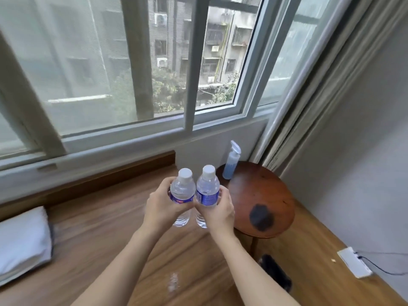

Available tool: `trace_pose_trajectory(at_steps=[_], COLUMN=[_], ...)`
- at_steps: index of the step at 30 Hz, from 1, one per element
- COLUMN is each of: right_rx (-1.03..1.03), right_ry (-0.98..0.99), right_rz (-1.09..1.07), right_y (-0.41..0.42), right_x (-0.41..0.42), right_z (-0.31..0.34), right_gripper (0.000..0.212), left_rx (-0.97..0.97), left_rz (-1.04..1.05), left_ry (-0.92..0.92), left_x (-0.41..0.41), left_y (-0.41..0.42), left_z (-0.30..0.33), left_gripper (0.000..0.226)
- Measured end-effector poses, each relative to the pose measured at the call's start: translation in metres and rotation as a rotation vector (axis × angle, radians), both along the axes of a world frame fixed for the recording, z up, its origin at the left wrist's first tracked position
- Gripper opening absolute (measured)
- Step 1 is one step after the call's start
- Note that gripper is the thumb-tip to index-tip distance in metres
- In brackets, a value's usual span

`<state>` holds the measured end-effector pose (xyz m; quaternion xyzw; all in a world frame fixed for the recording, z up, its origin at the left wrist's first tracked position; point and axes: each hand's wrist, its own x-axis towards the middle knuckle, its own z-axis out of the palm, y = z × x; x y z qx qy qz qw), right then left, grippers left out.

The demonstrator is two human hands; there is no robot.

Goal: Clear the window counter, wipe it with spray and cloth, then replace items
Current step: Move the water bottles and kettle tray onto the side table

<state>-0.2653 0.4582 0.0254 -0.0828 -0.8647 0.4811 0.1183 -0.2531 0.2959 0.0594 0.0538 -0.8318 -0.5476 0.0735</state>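
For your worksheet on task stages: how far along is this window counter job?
Early or late is unclear. In hand: the left hand and right hand each grip a water bottle above the wooden counter. The spray bottle stands untouched on the round table. No wiping is visible.

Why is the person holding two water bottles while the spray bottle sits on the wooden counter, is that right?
Not quite. The head view shows the spray bottle standing on the round side table, not the counter. The hands, left and right, do each hold a water bottle.
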Motion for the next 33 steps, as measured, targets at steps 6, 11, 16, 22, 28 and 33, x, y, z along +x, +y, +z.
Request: trace_pose_trajectory(at_steps=[6, 11, 16, 22, 28, 33], right_rx=[-0.008, -0.017, -0.045, -0.041, -0.019, -0.003], right_ry=[-0.039, -0.049, -0.036, -0.069, -0.128, -0.199], right_rz=[-0.016, -0.058, -0.135, -0.182, -0.188, -0.144], right_y=[0.059, 0.087, 0.108, 0.153, 0.218, 0.277], right_x=[-0.038, -0.068, -0.093, -0.129, -0.184, -0.241], right_z=[-0.007, -0.016, -0.029, -0.051, -0.079, -0.104], right_gripper=[0.081, 0.072, 0.064, 0.070, 0.076, 0.075], left_rx=[-0.002, -0.043, -0.058, -0.058, -0.051, -0.049], left_rz=[-0.003, -0.026, -0.075, -0.124, -0.107, -0.077], left_ry=[-0.021, -0.031, -0.042, -0.084, -0.189, -0.274], left_x=[-0.044, -0.081, -0.116, -0.152, -0.200, -0.250], left_y=[0.062, 0.094, 0.118, 0.160, 0.223, 0.286], left_z=[-0.006, -0.017, -0.031, -0.051, -0.079, -0.104], left_gripper=[0.068, 0.066, 0.062, 0.065, 0.062, 0.059])
